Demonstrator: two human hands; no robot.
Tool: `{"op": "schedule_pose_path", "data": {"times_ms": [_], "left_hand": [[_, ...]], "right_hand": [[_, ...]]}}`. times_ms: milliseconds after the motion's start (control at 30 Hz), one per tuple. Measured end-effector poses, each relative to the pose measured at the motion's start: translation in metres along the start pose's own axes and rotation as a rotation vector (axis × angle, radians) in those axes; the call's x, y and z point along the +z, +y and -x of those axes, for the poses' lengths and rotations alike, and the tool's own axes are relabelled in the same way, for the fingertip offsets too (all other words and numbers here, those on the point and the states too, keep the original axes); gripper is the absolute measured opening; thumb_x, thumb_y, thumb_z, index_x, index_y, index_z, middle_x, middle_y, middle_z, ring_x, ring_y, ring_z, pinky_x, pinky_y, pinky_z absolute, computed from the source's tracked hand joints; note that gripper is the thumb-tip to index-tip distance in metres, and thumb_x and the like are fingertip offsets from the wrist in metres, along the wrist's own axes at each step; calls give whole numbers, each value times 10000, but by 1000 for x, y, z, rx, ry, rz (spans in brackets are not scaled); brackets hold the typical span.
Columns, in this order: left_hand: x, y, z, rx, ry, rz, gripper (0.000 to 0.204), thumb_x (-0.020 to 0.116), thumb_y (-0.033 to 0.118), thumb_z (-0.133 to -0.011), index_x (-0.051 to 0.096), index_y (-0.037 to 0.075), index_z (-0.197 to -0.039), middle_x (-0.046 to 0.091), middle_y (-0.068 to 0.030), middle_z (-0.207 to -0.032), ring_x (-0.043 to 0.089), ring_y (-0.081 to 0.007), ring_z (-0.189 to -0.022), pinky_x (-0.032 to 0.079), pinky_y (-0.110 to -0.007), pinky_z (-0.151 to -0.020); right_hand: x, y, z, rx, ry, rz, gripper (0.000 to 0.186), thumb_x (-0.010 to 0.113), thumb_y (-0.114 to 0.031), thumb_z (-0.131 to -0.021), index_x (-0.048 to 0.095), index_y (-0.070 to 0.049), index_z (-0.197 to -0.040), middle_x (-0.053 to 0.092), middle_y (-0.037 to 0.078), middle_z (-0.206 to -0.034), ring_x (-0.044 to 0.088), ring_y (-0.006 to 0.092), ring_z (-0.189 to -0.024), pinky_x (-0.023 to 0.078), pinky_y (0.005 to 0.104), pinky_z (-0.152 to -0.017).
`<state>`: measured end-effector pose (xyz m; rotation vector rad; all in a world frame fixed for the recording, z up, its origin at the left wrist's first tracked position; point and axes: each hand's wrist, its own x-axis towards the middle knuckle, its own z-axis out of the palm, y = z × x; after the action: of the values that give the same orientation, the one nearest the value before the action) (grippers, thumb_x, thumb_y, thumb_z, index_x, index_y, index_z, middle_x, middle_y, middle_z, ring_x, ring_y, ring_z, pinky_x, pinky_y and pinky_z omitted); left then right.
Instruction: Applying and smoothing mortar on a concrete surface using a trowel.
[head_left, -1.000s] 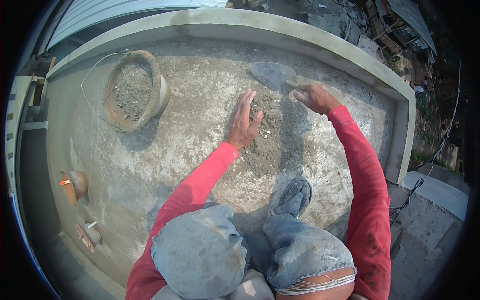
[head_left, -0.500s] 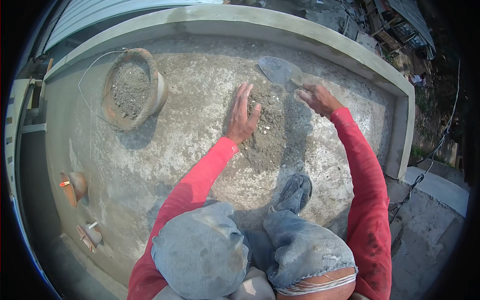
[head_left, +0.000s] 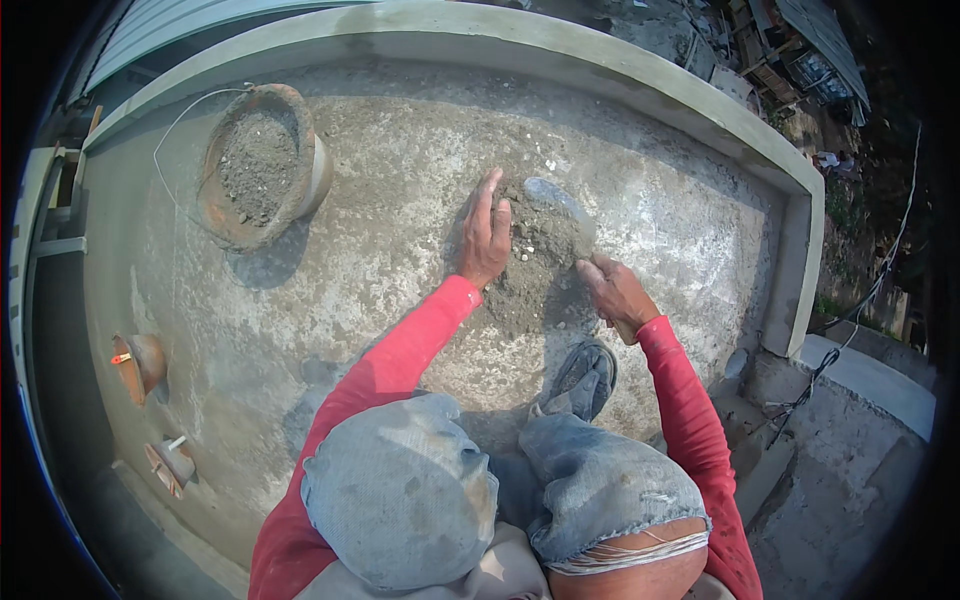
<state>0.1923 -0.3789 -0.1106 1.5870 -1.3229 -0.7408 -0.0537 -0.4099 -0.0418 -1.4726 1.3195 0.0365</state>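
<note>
A loose heap of grey mortar (head_left: 530, 255) with small pale stones lies on the rough concrete floor in front of my feet. My right hand (head_left: 612, 292) is closed round the handle of a trowel (head_left: 562, 199). The trowel's broad blade is partly under the heap's far right side, with mortar covering some of it. Against the heap's left side stands my left hand (head_left: 484, 238), fingers stretched out and together, thumb toward the mortar, holding nothing.
A bucket (head_left: 318, 170) of grey mortar with a wire handle stands at the far left. Two smaller orange-brown containers (head_left: 147, 365) (head_left: 175, 462) lie near the left edge. A low concrete parapet (head_left: 560, 48) borders the far side and right. Black cables (head_left: 828, 362) hang at the right.
My right hand has come nearer and slightly left with the trowel, and its blade has moved from beyond the heap into the mortar. My left hand stays beside the heap.
</note>
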Motion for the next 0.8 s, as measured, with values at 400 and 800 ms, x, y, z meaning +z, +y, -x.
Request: {"op": "schedule_pose_path", "data": {"times_ms": [400,800], "left_hand": [[-40,38,-24,-106,487,497,626,268,422,-1113,421,-50,-1495,478,-237,-1516,440,-335,-1437,328,-413,-1197],[-283,51,-83,247,1058,13,674,326,468,-1085,454,-89,-1444,502,-251,-1477,468,-357,-1393,325,-413,-1193]], "right_hand": [[69,-111,26,-70,-113,-165,342,558,-351,-1042,536,-11,-1021,606,124,-653,626,213,-492,503,390,-501],[109,-266,-60,-810,5,172,379,562,-329,-1030,543,-9,-1233,677,184,-852,677,317,-647,534,462,-674]]}}
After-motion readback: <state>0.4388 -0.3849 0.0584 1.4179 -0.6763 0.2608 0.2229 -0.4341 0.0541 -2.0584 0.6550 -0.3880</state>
